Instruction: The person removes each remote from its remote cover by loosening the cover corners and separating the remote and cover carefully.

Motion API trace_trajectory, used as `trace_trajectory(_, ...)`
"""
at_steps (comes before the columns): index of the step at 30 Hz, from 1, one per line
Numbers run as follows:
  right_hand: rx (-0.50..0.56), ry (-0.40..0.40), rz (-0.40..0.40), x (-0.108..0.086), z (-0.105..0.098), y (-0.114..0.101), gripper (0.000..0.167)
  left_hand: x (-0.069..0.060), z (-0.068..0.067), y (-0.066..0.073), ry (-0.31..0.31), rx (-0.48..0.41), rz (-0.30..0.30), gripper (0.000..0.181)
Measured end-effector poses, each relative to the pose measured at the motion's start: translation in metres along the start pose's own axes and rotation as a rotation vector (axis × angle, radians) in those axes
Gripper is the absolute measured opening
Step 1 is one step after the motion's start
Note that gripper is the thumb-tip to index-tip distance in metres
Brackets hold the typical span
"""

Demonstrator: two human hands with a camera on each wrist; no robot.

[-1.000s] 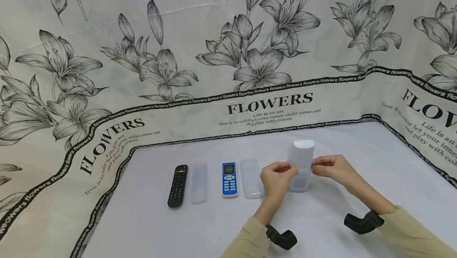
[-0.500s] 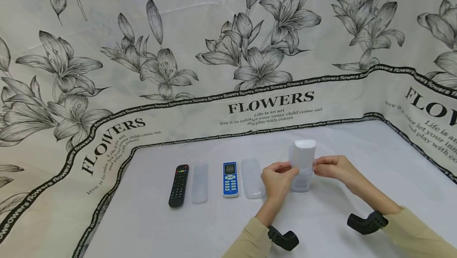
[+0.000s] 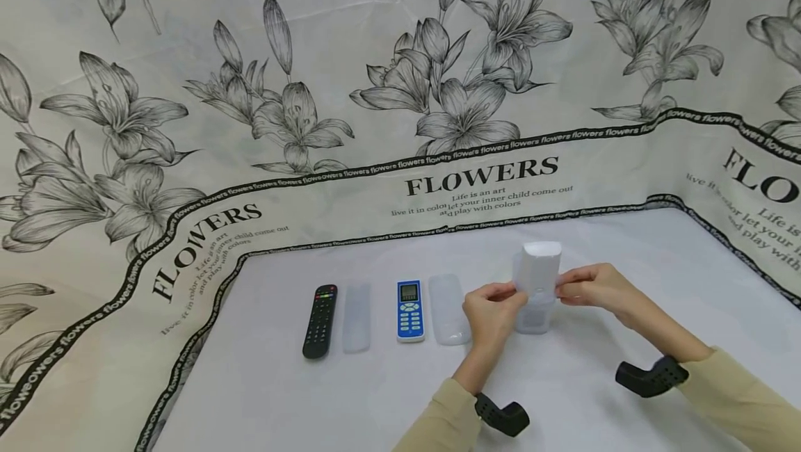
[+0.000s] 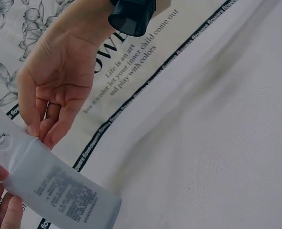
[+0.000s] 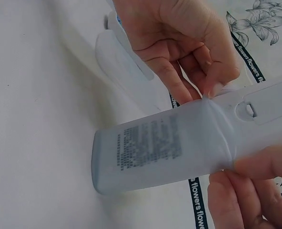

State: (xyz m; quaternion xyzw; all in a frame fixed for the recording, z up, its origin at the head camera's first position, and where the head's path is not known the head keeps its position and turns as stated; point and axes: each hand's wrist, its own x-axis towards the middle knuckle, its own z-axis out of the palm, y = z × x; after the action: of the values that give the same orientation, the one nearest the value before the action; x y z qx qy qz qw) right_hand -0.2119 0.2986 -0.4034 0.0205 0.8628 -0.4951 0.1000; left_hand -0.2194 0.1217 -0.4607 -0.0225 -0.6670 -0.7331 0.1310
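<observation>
White plastic up front: we've got a remote point(image 5: 272, 107) sitting partway down in a see-through sleeve point(image 5: 143, 148), held more or less upright above the right half of the table point(image 3: 263, 396). Our left hand point(image 3: 493, 309) pinches one side of the sleeve's rim between thumb and fingers, and our right hand point(image 3: 594, 286) pinches the opposite side the same way, so both grips are closed down on thin film. We can see the small latch on the remote's back just past the rim, and a printed label through the sleeve, too blurry to read. Honestly, we can't quite tell if the bottom end touches the table. Left of our hands lie a black remote point(image 3: 320, 322), a narrow cover point(image 3: 357, 317), a blue remote point(image 3: 410, 309) and a wider clear cover point(image 3: 447, 307), roughly in a row.
</observation>
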Motion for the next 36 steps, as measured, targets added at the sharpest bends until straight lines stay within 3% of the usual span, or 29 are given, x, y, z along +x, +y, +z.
trace_trajectory(11,-0.046,0.009,0.046,0.006,-0.007,-0.007,0.038,0.004,0.010,0.006,0.056,0.019,-0.038,0.011)
trace_trajectory(23,-0.028,0.021,0.037,0.003,0.001,0.000,0.026,-0.003,0.008,-0.004,0.083,0.013,0.017,0.009)
trace_trajectory(36,-0.036,0.057,0.023,0.001,0.007,0.002,0.026,-0.004,0.009,-0.010,0.097,-0.006,0.049,0.010)
